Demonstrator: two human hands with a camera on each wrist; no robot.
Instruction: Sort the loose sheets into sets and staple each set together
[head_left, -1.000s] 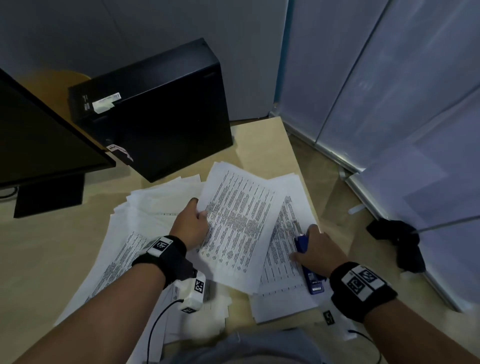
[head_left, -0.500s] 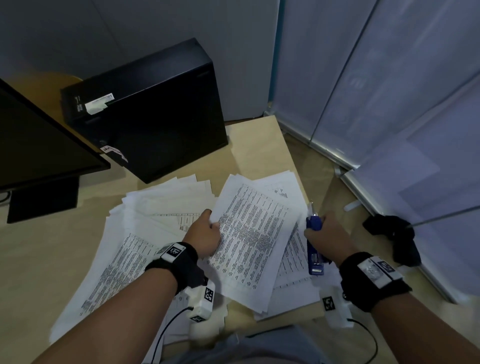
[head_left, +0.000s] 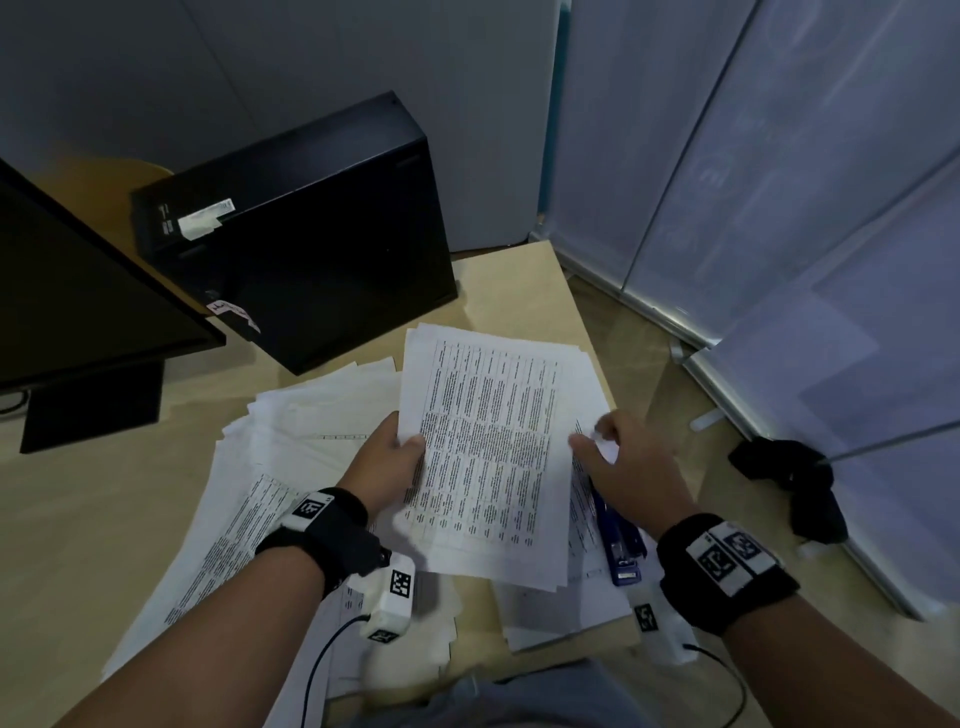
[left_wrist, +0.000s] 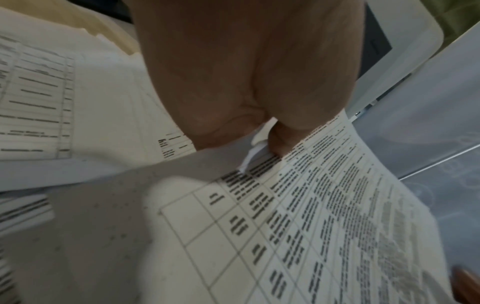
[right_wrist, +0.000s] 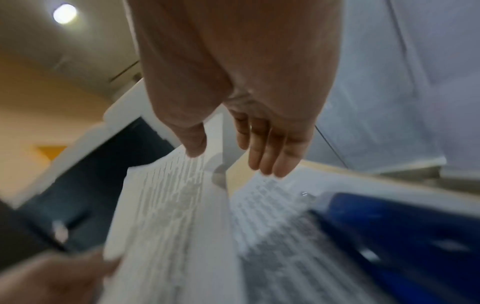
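Note:
A set of printed table sheets (head_left: 483, 457) is held up over the desk. My left hand (head_left: 410, 441) pinches its left edge, thumb on top; in the left wrist view the thumb and fingers (left_wrist: 275, 142) clamp the set (left_wrist: 324, 226). At the set's right edge is my right hand (head_left: 592, 434), fingers straight, holding nothing; the right wrist view shows its thumb (right_wrist: 194, 144) touching the sheet (right_wrist: 168, 205). The blue stapler (head_left: 621, 540) lies on a lower pile of sheets (head_left: 571, 613) under my right wrist, and shows as the stapler (right_wrist: 402, 236) at the right.
Loose sheets (head_left: 291, 441) spread over the left half of the wooden desk (head_left: 519, 291). A black computer case (head_left: 311, 249) stands behind them and a monitor (head_left: 78, 291) at the left. The desk's right edge is close; black cloth (head_left: 789, 483) lies on the floor.
My right hand has let go of the stapler, which now lies on the lower pile, and has moved to the set's right edge. My left hand has raised the set.

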